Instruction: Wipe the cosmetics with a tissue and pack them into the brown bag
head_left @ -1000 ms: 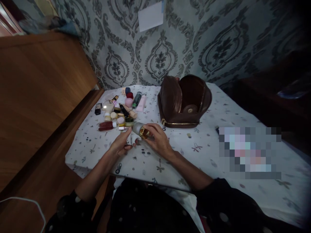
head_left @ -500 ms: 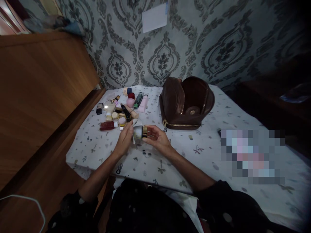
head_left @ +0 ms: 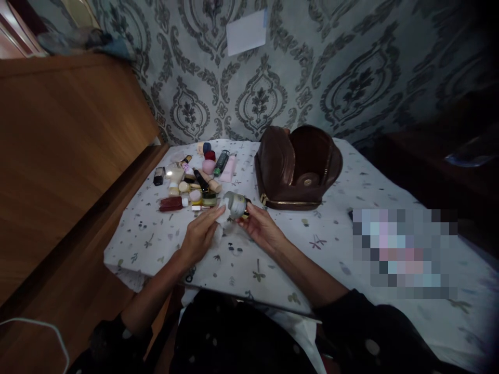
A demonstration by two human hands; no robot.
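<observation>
My right hand [head_left: 263,227] grips a grey cosmetic jar [head_left: 235,204] by its dark and gold cap, with the jar tilted and its base toward the left. My left hand [head_left: 200,234] pinches a crumpled white tissue [head_left: 223,215] that touches the jar's base end. Just beyond the hands lies a cluster of cosmetics: a dark red bottle [head_left: 171,203] with a white cap, a black tube [head_left: 200,179], a round pink item [head_left: 208,166], a green tube [head_left: 222,163] and a pale pink tube [head_left: 228,167]. A brown cosmetic bag [head_left: 275,163] stands unzipped to the right.
A patterned white cloth [head_left: 156,244] covers the table. At the right lies a pixelated, unreadable object [head_left: 401,254]. Wooden furniture [head_left: 70,145] borders the left side, and a wallpapered wall [head_left: 218,93] rises behind. A white cable [head_left: 50,327] hangs at lower left.
The jar has moved slightly right and tilted, its base now more exposed. My left hand has drawn back from the jar's side, and the tissue shows more between the hands.
</observation>
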